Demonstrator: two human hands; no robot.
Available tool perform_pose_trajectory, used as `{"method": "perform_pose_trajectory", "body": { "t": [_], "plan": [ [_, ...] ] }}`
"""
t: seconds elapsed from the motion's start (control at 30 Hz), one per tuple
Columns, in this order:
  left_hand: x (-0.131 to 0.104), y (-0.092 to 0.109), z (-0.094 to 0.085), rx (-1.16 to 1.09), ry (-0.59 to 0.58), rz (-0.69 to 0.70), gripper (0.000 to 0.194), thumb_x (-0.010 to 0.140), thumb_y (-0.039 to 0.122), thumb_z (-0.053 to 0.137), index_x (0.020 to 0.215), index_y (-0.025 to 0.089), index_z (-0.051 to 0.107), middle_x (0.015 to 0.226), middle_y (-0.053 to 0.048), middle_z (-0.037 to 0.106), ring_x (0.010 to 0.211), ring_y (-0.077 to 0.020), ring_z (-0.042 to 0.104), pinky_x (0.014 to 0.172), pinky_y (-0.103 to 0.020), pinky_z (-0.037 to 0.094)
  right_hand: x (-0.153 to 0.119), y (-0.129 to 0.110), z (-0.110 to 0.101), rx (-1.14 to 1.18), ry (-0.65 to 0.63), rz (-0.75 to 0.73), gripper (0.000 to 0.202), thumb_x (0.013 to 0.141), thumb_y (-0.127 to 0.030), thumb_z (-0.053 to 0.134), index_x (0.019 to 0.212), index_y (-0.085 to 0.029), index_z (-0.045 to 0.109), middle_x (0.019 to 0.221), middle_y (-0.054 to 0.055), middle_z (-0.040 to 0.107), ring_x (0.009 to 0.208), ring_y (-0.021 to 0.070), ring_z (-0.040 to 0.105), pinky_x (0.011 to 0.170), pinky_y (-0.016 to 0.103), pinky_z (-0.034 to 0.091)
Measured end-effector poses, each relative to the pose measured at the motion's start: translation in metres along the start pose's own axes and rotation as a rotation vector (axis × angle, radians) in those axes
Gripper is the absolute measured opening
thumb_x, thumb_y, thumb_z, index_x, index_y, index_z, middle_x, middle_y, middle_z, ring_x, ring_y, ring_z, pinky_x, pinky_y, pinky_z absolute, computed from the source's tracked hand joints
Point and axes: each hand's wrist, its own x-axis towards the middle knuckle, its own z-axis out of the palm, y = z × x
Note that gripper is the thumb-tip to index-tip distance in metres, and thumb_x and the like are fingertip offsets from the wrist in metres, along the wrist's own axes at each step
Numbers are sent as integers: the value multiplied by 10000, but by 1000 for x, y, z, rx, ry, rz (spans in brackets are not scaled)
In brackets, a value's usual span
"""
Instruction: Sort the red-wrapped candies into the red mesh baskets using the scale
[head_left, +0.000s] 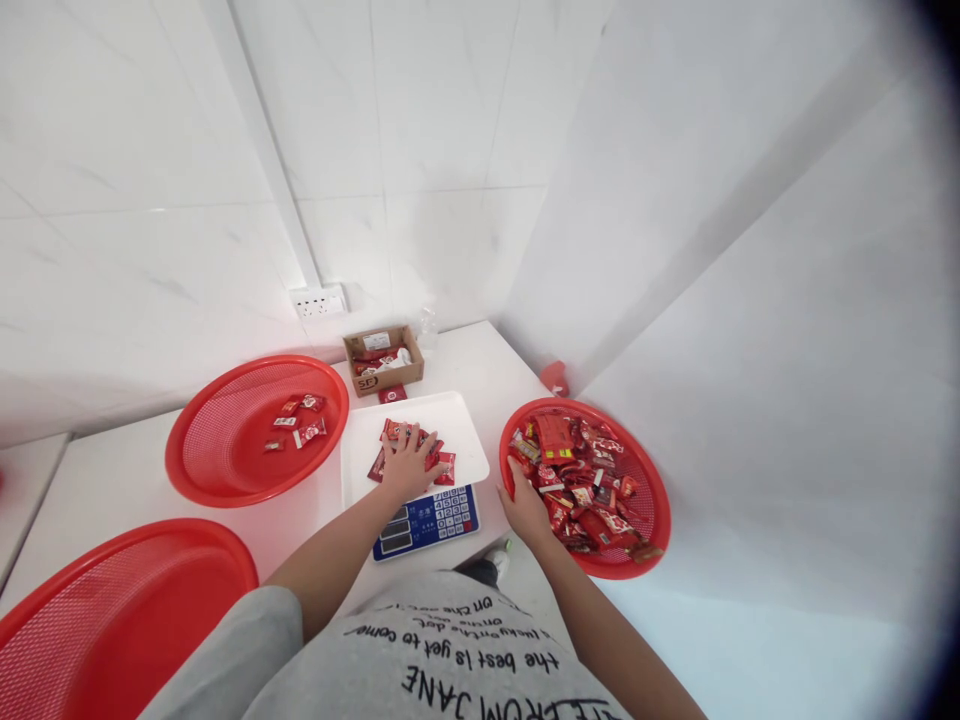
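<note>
My left hand (409, 466) lies with fingers spread over several small red packets (447, 468) on the white tray (466, 440) of a weighing scale. The scale's blue keypad panel (427, 524) faces me, its display partly under my wrist. On the right, my right hand (525, 505) grips the near left rim of a red plastic basket (664, 500), thumb outside the rim. That basket is heaped with red wrapped snack packets (585, 480), one larger red packet (555, 438) on top.
A second red basket (217, 440) at left holds several packets (300, 420). A third red basket (112, 620) stands nearer me. Behind the scale is a small cardboard box (384, 380) with wrapped items, near a wall socket (319, 300). Walls enclose the white table (480, 355).
</note>
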Motion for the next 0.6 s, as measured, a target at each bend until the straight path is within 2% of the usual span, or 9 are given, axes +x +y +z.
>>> {"method": "perform_pose_trajectory", "body": {
  "t": [0.17,0.27,0.33,0.47,0.53,0.6],
  "plan": [
    [7,-26,-11,-11,-143,189,722,754,695,358,1369,319,317,1486,-70,217,1364,-324,94,1041,-597,-8,0,-3,-2,-3,-27,37,577,846,-299,383,1391,-157,259,1381,111,405,1273,222,373,1028,350,307],
    [6,-35,-17,-17,-148,215,769,729,696,409,1378,297,302,1491,-67,201,1366,-309,93,1058,-562,-20,-1,-4,-3,0,-38,46,580,850,-316,377,1396,-166,250,1383,109,401,1268,233,379,1024,367,313],
    [2,-32,-17,-16,-99,149,757,747,682,395,1383,286,293,1493,-74,192,1368,-311,73,1055,-566,-32,-1,-5,-4,2,-39,49,579,852,-322,374,1397,-172,247,1384,111,400,1257,241,394,1013,376,326],
    [-8,-15,-7,-32,-38,-99,776,759,691,348,1402,268,249,1500,-128,127,1360,-367,18,1010,-639,18,-1,-4,-3,0,-26,37,576,855,-321,371,1399,-181,243,1375,108,413,1245,242,410,1003,384,338],
    [-11,-8,0,-30,-43,-144,807,740,709,358,1405,267,239,1503,-141,94,1355,-386,13,990,-663,32,-1,-3,-2,2,-23,36,575,855,-318,372,1398,-180,243,1371,109,418,1250,237,405,1006,381,336],
    [-11,-7,4,-18,-41,-120,796,745,703,361,1402,268,250,1504,-139,78,1355,-388,22,985,-670,21,0,-2,-1,11,-25,30,575,854,-313,373,1396,-173,245,1376,111,411,1263,225,388,1013,365,331]
  ]
}}
